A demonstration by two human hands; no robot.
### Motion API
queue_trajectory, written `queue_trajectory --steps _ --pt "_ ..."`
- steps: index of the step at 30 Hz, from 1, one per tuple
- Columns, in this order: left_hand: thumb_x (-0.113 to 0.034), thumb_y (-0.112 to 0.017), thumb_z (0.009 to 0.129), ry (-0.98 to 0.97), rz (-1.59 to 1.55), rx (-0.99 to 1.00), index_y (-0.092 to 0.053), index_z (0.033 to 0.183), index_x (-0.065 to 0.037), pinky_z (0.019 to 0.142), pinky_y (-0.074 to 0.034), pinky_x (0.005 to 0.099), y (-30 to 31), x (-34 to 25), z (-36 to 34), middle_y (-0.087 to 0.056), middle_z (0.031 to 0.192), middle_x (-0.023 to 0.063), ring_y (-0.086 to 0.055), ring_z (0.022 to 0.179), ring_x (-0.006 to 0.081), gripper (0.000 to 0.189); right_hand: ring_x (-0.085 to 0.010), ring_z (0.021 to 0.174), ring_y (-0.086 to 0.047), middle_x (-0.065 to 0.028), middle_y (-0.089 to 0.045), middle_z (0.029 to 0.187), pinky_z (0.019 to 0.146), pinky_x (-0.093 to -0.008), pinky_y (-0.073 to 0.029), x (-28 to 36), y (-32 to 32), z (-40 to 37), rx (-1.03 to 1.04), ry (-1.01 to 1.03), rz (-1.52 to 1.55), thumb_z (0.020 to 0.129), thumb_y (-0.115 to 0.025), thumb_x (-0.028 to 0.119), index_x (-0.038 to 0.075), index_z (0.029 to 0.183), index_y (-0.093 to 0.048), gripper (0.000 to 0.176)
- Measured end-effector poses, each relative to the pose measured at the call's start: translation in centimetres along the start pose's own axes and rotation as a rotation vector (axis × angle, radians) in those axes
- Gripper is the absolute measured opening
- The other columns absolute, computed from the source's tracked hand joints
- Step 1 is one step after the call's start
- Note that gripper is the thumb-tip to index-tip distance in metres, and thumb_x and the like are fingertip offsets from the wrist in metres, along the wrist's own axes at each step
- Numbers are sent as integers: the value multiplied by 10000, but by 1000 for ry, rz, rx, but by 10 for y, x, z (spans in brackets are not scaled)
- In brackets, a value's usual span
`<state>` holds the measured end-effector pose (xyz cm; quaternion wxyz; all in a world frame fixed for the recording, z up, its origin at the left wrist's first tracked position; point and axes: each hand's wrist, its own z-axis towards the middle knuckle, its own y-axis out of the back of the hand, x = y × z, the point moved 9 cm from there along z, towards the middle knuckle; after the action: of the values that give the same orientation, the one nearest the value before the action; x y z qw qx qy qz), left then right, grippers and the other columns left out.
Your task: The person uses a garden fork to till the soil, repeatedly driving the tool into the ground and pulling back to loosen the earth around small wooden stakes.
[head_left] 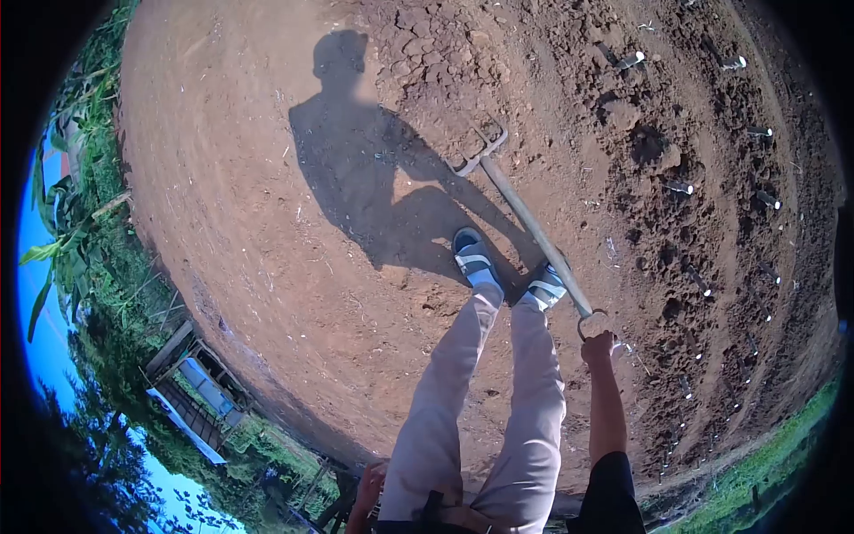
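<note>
My right hand (pixel 599 345) is closed around the ring-shaped metal end of a long wooden-handled fork hoe (pixel 532 221). The handle runs up and left past my right foot, and the curved pronged head (pixel 483 151) rests on the reddish soil. At the bottom, my left hand (pixel 370 485) hangs beside my left thigh, away from the tool; its fingers are too small and partly hidden to read. My feet in dark sandals (pixel 473 254) with pale straps stand on the soil next to the handle.
Loose, clumpy soil (pixel 658 214) with several short pale stakes (pixel 680 187) lies at the right. My shadow (pixel 356 160) falls ahead. Green plants (pixel 98 231) and a small wooden structure (pixel 196 392) stand at the left edge.
</note>
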<state>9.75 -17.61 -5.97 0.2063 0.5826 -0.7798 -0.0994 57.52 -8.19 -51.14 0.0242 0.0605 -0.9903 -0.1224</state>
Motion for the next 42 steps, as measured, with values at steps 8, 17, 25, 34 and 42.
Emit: queue_trajectory --steps 8,17,25,34,42 --pt "-129 -456 864 -480 33 102 -362 1215 -44 733 -465 310 -22 -40 -25 -568 967 124 -554 872 182 373 -226 962 -512 -87 -627 915 879 -359 -299 -11 40 -31 26 -34 3 768 -458 264 140 898 -652 264" --pt "-213 -471 883 -318 -150 89 -415 1191 -75 709 -473 298 -5 0 8 -593 874 112 -573 838 162 342 -247 840 -604 -132 -635 872 782 -386 -419 3 196 -163 -67 151 -9 750 -462 309 105 834 -646 287" --pt "-215 -493 871 -393 -332 168 -429 1186 -109 682 -477 292 -10 -5 23 -603 879 119 -579 818 169 339 -181 571 -553 -88 -582 612 629 -331 -421 120 464 -369 -724 593 -249 731 -519 370 105 583 -567 307" --pt "-220 -461 870 -330 -597 48 -416 1174 -109 543 -481 286 -10 18 45 -597 880 129 -574 669 171 327 -225 436 -530 -112 -526 485 509 -332 -428 196 645 -564 -1035 552 -247 749 -495 321 78 720 -662 297" --pt "-191 -526 830 -490 -366 51 -409 1174 -130 601 -481 328 -81 43 39 -608 813 130 -603 713 204 369 -156 396 -314 -53 -465 503 535 -334 -393 199 645 -460 -1093 441 -313 778 -478 353 73 747 -675 344"
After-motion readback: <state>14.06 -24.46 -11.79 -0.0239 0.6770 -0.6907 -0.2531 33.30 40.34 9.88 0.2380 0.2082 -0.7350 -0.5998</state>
